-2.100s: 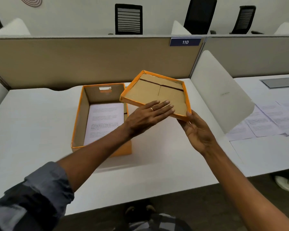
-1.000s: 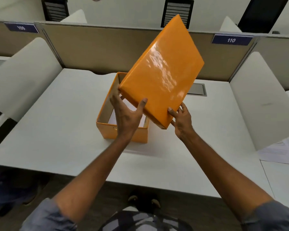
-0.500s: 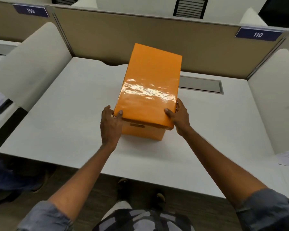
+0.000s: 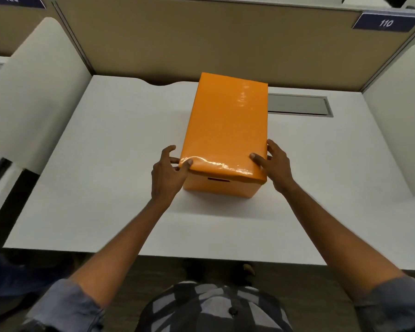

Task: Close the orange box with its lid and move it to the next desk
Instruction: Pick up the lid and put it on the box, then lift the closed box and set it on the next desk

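Lid (image 4: 225,123) sits on the orange box (image 4: 222,188), covering its whole top; the near edge looks slightly buckled, so full seating there cannot be confirmed. Box stands on the white tabletop (image 4: 101,188), roughly central, its far end close to the beige partition (image 4: 201,37). A slot shows in the near wall of the box, just under the lid rim. Left hand (image 4: 167,174) grips the near left corner of the lid, thumb on top, fingers curled against the side. Right hand (image 4: 274,164) grips the near right corner likewise, thumb on the lid's top, fingers along the side. Both hands are closed on the lid, not on the box walls. A grey cable hatch (image 4: 300,105) lies in the tabletop just right of the box's far end. A "110" plate (image 4: 385,22) is fixed on the partition, well right of the box.
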Demonstrator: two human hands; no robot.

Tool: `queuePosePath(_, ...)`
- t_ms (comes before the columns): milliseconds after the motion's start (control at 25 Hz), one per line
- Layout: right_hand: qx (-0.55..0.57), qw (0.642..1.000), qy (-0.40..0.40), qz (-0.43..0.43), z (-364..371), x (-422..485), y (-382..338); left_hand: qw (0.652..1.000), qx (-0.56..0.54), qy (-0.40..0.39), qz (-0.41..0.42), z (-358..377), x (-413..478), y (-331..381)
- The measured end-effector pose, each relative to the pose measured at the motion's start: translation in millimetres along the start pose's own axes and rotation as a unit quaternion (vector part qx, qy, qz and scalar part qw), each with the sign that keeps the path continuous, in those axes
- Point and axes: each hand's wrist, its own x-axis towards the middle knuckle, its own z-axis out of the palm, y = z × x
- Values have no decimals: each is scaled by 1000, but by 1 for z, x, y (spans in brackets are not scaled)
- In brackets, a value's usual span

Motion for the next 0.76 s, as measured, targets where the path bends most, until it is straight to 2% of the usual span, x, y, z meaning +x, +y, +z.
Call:
queuePosePath(160, 5, 1000, 13, 21, 5, -1, -2, 999, -11, -30, -19, -6, 11, -7)
queuePosePath(240, 16, 999, 15, 31, 8, 0, -3, 996, -39, -52, -57, -10, 16, -13)
queuePosePath(480, -10, 999, 12, 49, 15, -3, -2, 961, -170, -149, -161, -13, 28, -23)
queuePosePath(640, -19, 996, -33, 77, 6, 6, 2, 943, -160, -208, -203, -12, 47, -20)
queuePosePath(760, -4, 994, -22, 103, -5, 23, -1, 946, -103, -238, -196, -6, 70, -6)
